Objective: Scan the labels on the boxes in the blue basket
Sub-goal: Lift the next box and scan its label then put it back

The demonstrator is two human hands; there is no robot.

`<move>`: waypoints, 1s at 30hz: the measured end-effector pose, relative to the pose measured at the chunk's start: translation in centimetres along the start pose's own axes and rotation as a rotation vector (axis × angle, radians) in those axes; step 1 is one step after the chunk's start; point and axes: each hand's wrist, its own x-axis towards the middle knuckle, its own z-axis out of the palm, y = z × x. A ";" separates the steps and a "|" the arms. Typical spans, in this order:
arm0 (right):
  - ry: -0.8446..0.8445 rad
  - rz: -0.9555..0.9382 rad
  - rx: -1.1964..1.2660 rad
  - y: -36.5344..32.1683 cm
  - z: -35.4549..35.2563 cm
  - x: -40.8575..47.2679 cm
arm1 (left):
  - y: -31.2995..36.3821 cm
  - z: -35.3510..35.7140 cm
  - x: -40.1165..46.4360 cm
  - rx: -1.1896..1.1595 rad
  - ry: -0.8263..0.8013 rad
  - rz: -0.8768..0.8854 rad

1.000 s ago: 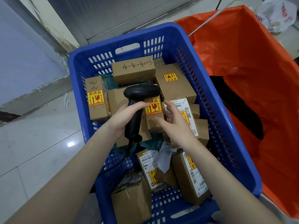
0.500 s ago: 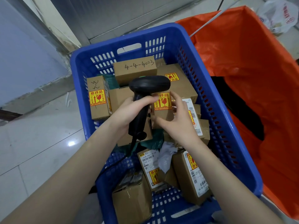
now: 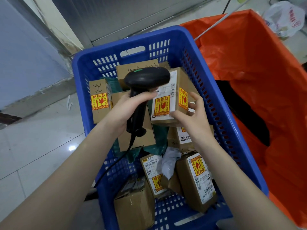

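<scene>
Box (image 3: 172, 98) in right hand (image 3: 194, 120), beside scanner (image 3: 146, 80), above blue basket (image 3: 216, 103) rim.

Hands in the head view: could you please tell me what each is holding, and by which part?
The left hand grips the scanner by its handle; the right hand holds a box by its near right corner.
</scene>
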 end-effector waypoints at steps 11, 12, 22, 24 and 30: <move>-0.148 0.121 0.120 -0.1 0.0 0.4 | -0.3 -0.1 0.2 -0.101 0.010 -0.021; -0.160 0.119 0.113 -0.1 0.0 0.3 | -0.3 -0.1 0.2 -0.105 0.005 -0.023; -0.019 0.151 0.176 -0.5 -1.0 0.7 | -0.2 0.0 0.3 -0.179 -0.019 -0.008; 0.041 0.127 0.180 -0.8 -1.2 0.7 | -0.2 0.0 0.4 -0.137 0.020 0.008; 0.161 0.054 0.185 -1.2 -1.9 1.0 | 0.2 0.1 0.3 -0.155 0.002 0.047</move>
